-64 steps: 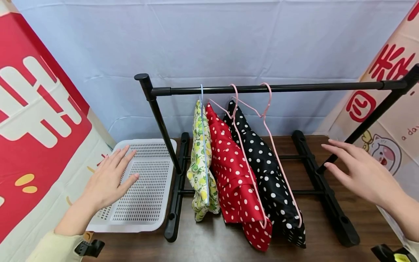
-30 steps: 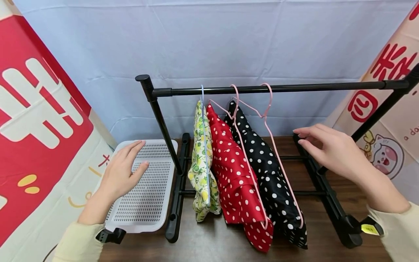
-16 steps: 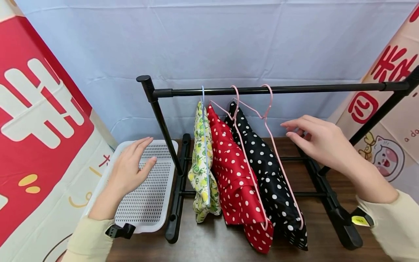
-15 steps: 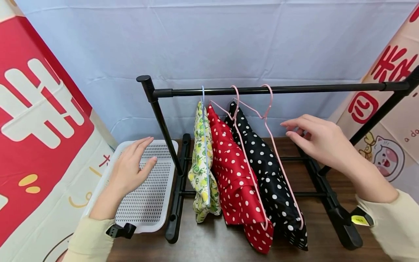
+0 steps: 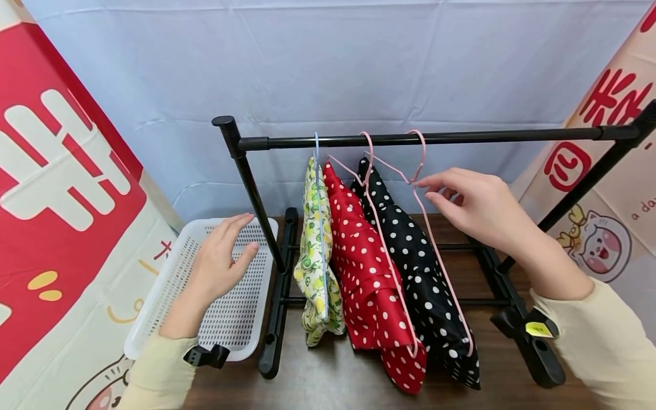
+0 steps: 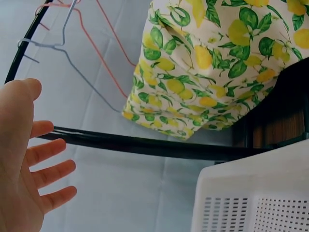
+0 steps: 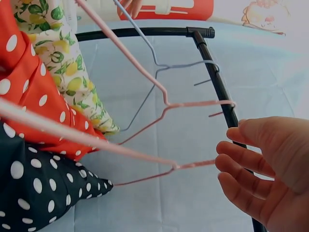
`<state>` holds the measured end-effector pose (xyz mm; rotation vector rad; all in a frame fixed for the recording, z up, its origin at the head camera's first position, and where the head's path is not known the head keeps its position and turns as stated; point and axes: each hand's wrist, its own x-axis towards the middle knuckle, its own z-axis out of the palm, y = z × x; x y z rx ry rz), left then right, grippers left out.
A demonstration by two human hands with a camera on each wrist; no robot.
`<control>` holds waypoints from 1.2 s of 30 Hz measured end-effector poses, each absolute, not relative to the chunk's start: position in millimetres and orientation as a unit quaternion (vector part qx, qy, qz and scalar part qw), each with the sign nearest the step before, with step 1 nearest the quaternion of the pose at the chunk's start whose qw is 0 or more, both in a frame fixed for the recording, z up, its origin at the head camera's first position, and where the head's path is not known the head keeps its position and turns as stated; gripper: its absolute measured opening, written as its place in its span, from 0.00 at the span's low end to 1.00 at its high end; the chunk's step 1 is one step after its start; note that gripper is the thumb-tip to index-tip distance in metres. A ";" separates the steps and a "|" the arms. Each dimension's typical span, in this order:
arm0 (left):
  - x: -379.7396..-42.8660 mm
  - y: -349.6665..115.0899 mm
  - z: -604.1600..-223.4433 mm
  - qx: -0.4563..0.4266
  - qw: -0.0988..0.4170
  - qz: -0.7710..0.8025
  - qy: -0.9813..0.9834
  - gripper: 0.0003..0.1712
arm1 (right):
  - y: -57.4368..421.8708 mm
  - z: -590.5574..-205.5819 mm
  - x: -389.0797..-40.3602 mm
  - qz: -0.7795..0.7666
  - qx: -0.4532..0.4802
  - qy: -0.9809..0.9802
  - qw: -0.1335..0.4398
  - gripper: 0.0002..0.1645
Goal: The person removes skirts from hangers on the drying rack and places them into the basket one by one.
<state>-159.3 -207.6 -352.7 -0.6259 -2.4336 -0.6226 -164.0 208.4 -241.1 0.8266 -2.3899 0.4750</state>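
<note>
At the left edge a red and white printed sheet [image 5: 97, 247] slants in beside the white basket [image 5: 236, 324], whose right rim lies just beside the foot [image 5: 273, 347] of the rack. The left hand [image 5: 217, 267] hangs over the basket, thumb set wide of the fingers, and the left post [image 5: 254, 205] stands between it and the clothes. Next, packed side by side, come the lemon-print cloth [image 5: 311, 256] on a blue hanger [image 5: 316, 149], the red dotted cloth [image 5: 359, 262] on a pink hanger [image 5: 372, 154] and the black dotted cloth [image 5: 417, 267] on the second pink hanger [image 5: 423, 152]. Past them the black rail [image 5: 512, 136] runs a long way on to the right post [image 5: 579, 191], and the right hand [image 5: 474, 205] hovers below that stretch, fingers loosely bent, thumb and forefinger a narrow gap apart. The left wrist view gives the left palm with its fingertips parted, a side the head view hides; the right wrist view gives the right hand's other bent fingers and, from the side, the hooks over the rail. The second pink hanger is just left of the right hand, its neck at the fingertips, though I cannot tell whether they touch; the black dotted cloth hangs from it, lower and to the left of that hand
</note>
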 end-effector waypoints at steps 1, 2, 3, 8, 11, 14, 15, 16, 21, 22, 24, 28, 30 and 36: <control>-159.7 -206.4 -353.3 -0.234 0.275 -0.231 -0.903 0.29 | 206.3 -240.5 -164.4 0.179 0.308 -0.892 0.279 0.13; -160.2 -205.5 -354.1 -0.234 0.277 -0.231 -0.903 0.29 | 204.2 -239.8 -164.7 0.181 0.308 -0.892 0.276 0.13; -160.5 -204.6 -354.6 -0.236 0.277 -0.234 -0.902 0.29 | 202.2 -239.4 -165.1 0.183 0.308 -0.892 0.274 0.13; -161.4 -200.4 -355.4 -0.238 0.268 -0.240 -0.902 0.28 | 192.0 -237.3 -166.2 0.196 0.310 -0.892 0.263 0.12; -162.3 -198.0 -356.2 -0.240 0.264 -0.240 -0.903 0.28 | 185.8 -236.6 -167.0 0.202 0.315 -0.891 0.258 0.12; -163.3 -195.2 -358.5 -0.244 0.260 -0.240 -0.903 0.28 | 180.1 -236.3 -168.3 0.207 0.320 -0.890 0.252 0.11; -163.8 -194.1 -359.7 -0.245 0.258 -0.241 -0.903 0.28 | 178.3 -236.2 -168.9 0.208 0.322 -0.889 0.251 0.11; -164.2 -193.1 -361.0 -0.245 0.255 -0.244 -0.903 0.28 | 176.6 -236.0 -169.6 0.210 0.324 -0.889 0.248 0.10; -164.1 -187.8 -365.4 -0.242 0.249 -0.249 -0.904 0.28 | 167.8 -232.7 -172.7 0.222 0.319 -0.891 0.234 0.10; -164.1 -186.7 -366.3 -0.242 0.248 -0.251 -0.904 0.28 | 165.8 -231.7 -172.7 0.226 0.316 -0.892 0.229 0.10; -164.3 -184.9 -368.4 -0.241 0.247 -0.252 -0.904 0.27 | 161.5 -229.7 -172.5 0.236 0.308 -0.896 0.215 0.10; -164.6 -182.6 -371.2 -0.233 0.235 -0.256 -0.908 0.28 | 150.4 -228.0 -173.5 0.250 0.294 -0.904 0.184 0.11; -164.8 -181.5 -373.0 -0.230 0.229 -0.260 -0.909 0.28 | 145.1 -228.9 -174.6 0.252 0.289 -0.907 0.174 0.12; -164.7 -178.8 -379.7 -0.227 0.218 -0.277 -0.908 0.28 | 129.9 -233.5 -177.7 0.243 0.282 -0.914 0.160 0.13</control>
